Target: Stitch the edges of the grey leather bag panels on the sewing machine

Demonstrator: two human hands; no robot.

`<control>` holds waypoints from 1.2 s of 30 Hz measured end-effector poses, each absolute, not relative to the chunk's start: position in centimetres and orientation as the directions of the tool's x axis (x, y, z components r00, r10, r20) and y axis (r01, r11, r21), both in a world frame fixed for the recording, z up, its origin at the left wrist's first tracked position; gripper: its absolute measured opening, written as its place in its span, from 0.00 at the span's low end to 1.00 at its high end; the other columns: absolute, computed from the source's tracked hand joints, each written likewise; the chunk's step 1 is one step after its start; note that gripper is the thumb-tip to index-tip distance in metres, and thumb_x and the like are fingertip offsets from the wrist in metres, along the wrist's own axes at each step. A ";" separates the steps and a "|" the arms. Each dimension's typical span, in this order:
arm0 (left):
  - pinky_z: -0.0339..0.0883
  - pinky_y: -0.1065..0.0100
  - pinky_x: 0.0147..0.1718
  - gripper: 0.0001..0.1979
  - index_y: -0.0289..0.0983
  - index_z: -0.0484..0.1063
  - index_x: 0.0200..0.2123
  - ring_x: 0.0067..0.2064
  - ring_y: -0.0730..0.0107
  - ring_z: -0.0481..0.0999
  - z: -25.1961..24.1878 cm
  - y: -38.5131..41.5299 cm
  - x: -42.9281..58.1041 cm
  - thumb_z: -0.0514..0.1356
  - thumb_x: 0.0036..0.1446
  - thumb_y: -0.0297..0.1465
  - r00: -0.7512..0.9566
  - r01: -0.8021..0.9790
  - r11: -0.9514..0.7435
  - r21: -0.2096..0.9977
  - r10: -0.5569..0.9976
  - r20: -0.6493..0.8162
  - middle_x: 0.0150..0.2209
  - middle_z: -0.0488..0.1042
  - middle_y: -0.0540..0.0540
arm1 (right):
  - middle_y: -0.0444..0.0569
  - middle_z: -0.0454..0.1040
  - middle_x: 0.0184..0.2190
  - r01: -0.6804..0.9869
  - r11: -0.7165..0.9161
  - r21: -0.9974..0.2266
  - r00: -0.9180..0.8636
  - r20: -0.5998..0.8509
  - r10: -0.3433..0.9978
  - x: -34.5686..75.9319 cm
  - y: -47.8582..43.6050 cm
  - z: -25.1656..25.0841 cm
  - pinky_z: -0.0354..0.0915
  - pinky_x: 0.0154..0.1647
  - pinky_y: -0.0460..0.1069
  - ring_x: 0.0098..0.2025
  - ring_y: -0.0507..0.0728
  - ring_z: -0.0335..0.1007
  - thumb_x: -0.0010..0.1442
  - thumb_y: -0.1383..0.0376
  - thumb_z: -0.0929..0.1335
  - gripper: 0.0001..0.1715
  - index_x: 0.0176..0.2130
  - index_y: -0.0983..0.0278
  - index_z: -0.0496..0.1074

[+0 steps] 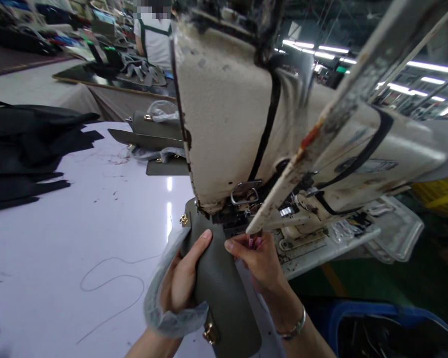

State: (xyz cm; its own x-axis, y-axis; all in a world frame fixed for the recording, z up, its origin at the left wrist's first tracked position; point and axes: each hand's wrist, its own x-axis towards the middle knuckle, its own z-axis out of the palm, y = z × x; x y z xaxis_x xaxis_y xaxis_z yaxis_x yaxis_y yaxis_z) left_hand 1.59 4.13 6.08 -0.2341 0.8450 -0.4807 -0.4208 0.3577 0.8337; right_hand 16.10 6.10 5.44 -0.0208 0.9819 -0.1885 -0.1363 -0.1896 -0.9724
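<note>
A grey leather bag piece (220, 288) with gold fittings lies under the head of a cream sewing machine (246, 114). My left hand (181, 281) is wrapped round its left edge, thumb on top, with clear plastic film (164, 308) bunched round the hand. My right hand (259, 261) pinches the piece's right edge just below the needle area and also holds a small pink thing (254, 242). A bracelet (294, 325) is on my right wrist.
Black material (26, 149) is stacked at the left of the white table (78, 238). More grey bag parts (157, 134) lie behind the machine. A loose thread (112, 283) curls on the table. A person in a white top (155, 40) stands far back. A blue bin (381, 323) sits at lower right.
</note>
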 end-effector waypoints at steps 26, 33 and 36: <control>0.74 0.67 0.25 0.32 0.33 0.76 0.48 0.26 0.63 0.79 7.5 6.5 0.5 0.74 0.39 0.41 -0.139 -0.364 0.446 0.817 0.842 -0.521 0.31 0.82 0.45 | 0.47 0.76 0.23 0.105 -0.140 -0.984 0.193 -0.118 0.974 14.5 7.1 6.1 0.65 0.28 0.48 0.25 0.55 0.71 0.52 0.61 0.76 0.10 0.26 0.66 0.80; 0.75 0.65 0.27 0.33 0.32 0.76 0.46 0.28 0.61 0.78 7.9 7.1 0.2 0.75 0.35 0.40 -0.100 -0.328 0.461 0.824 0.851 -0.516 0.32 0.82 0.43 | 0.45 0.74 0.20 0.139 -0.130 -0.982 0.217 -0.098 0.971 14.1 6.9 6.1 0.64 0.26 0.47 0.24 0.54 0.69 0.54 0.61 0.74 0.12 0.23 0.65 0.78; 0.76 0.65 0.30 0.30 0.33 0.76 0.45 0.30 0.63 0.79 7.7 7.4 -0.1 0.74 0.38 0.41 -0.081 -0.300 0.415 0.859 0.886 -0.457 0.38 0.83 0.42 | 0.45 0.73 0.20 0.120 -0.123 -0.985 0.221 -0.095 0.971 14.0 7.0 5.7 0.64 0.27 0.47 0.24 0.54 0.68 0.53 0.61 0.73 0.12 0.23 0.66 0.77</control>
